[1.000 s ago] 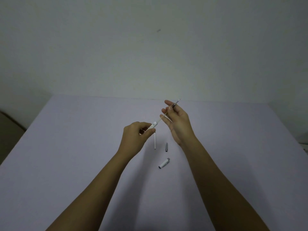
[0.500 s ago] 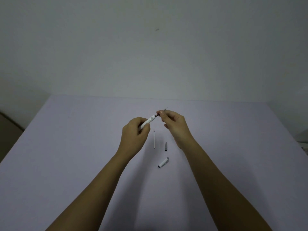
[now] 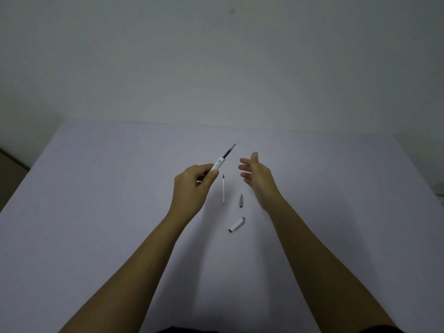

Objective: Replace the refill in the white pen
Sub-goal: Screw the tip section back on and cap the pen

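Now the pale table (image 3: 96,212) carries three loose parts between the forearms. The right hand (image 3: 258,180), which half a second ago pinched the refill at the barrel's mouth, has let go and hangs open and empty at 3 o'clock of the pen. The left hand (image 3: 192,188) stays clenched around the white pen barrel (image 3: 217,164), tilted toward 1 o'clock, with the dark refill (image 3: 230,150) now seated and its tip protruding. Below lie the white cap (image 3: 237,224), the spare white refill (image 3: 223,189) and, smallest, the grey tip cone (image 3: 241,200), unmoved.
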Available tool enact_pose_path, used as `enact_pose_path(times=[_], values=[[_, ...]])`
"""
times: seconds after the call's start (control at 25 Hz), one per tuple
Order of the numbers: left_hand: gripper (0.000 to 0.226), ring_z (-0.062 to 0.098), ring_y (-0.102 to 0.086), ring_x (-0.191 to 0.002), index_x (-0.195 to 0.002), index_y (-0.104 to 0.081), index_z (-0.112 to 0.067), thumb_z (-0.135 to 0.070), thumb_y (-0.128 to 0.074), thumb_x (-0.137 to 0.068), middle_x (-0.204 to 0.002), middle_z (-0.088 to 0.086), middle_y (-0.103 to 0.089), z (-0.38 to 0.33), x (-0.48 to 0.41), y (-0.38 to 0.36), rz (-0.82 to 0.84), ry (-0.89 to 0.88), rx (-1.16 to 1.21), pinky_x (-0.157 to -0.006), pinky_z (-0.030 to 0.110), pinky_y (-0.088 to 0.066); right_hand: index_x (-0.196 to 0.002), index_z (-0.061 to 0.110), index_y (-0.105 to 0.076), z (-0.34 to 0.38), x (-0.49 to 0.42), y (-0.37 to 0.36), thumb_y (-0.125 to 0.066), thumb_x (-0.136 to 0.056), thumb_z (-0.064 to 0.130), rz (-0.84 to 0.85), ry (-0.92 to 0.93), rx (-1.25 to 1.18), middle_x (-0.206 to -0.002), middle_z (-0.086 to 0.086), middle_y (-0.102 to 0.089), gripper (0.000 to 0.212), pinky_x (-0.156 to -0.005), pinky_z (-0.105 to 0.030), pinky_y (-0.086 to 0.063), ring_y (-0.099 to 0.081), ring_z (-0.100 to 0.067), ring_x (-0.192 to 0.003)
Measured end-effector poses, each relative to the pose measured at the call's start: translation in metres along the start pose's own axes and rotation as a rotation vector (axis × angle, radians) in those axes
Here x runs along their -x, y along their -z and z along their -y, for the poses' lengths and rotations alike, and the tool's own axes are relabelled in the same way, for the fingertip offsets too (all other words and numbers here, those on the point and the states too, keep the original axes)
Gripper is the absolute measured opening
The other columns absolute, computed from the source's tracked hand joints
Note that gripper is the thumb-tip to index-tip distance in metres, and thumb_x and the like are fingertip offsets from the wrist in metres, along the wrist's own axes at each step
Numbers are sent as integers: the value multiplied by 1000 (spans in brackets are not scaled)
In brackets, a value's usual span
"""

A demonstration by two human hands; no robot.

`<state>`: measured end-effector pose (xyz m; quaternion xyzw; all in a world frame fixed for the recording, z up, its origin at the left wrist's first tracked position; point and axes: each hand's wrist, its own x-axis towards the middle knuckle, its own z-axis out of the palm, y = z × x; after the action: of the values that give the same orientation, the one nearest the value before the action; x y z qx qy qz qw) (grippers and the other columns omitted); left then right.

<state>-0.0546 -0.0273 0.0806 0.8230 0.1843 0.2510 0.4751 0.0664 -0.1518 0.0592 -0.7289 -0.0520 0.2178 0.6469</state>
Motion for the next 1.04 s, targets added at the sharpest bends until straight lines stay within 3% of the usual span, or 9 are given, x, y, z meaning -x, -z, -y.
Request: enact_pose_path(times=[0.12, 0.28, 0.4, 0.52, 0.64, 0.76, 0.88, 1.04], values=[[18, -1, -57, -76, -100, -69, -19, -25, -59, -88, -79, -11, -62, 0, -3, -1, 3, 22, 13, -63, -3, -38, -103, 12, -64, -33, -14, 15, -50, -91, 29, -168, -12, 354, -103, -11, -69, 25, -80, -26, -45, -63, -18, -88], [18, 2, -58, -76, -100, -69, -20, -27, -58, -88, -78, -10, -63, 5, -4, -3, 9, 50, 27, -63, -2, -39, -108, 3, -63, -73, -23, 32, -58, -87, 21, -168, -26, 713, -106, -17, -69, 28, -85, -29, -44, -62, -29, -102], [18, 4, -58, -75, -100, -69, -21, -28, -58, -88, -76, -10, -63, 13, -5, -7, 19, 73, 20, -64, 4, -42, -107, -1, -60, -91, -30, 31, -64, -84, 23, -140, -13, 826, -103, -18, -68, 34, -80, -32, -46, -62, -32, -98], [18, 7, -58, -74, -101, -69, -21, -28, -58, -88, -76, -9, -63, 26, -8, -13, 38, 109, 10, -64, 5, -41, -100, -2, -62, -104, -37, 22, -66, -79, 11, -153, -2, 853, -99, -19, -69, 25, -80, -33, -47, -63, -33, -96], [19, 6, -58, -74, -101, -69, -21, -28, -58, -88, -75, -12, -62, 43, -14, -15, 58, 157, -11, -64, 3, -41, -102, 1, -65, -108, -46, 10, -62, -80, 8, -155, -91, 677, -99, -18, -71, 23, -78, -28, -49, -65, -26, -86], [19, 7, -58, -75, -103, -69, -21, -27, -57, -89, -77, -10, -63, 65, -13, -11, 83, 201, -51, -64, 9, -43, -91, 13, -68, -98, -49, -9, -62, -79, 9, -138, -182, 140, -80, -8, -72, 14, -77, -26, -52, -62, -14, -72], [19, 18, -59, -78, -104, -68, -21, -26, -56, -90, -82, 6, -66, 84, -3, -5, 134, 226, -115, -69, 28, -47, -85, 16, -66, -85, -41, -16, -64, -82, 8, -83, -171, -374, -72, 5, -72, 9, -69, -18, -54, -67, -7, -74], [17, 22, -58, -75, -100, -69, -23, -24, -56, -89, -79, 13, -65, 93, 7, -6, 194, 212, -162, -65, 34, -47, -92, 12, -63, -73, -34, -14, -61, -86, 5, -62, -151, -550, -87, 0, -69, 9, -69, -12, -53, -69, -3, -78]])
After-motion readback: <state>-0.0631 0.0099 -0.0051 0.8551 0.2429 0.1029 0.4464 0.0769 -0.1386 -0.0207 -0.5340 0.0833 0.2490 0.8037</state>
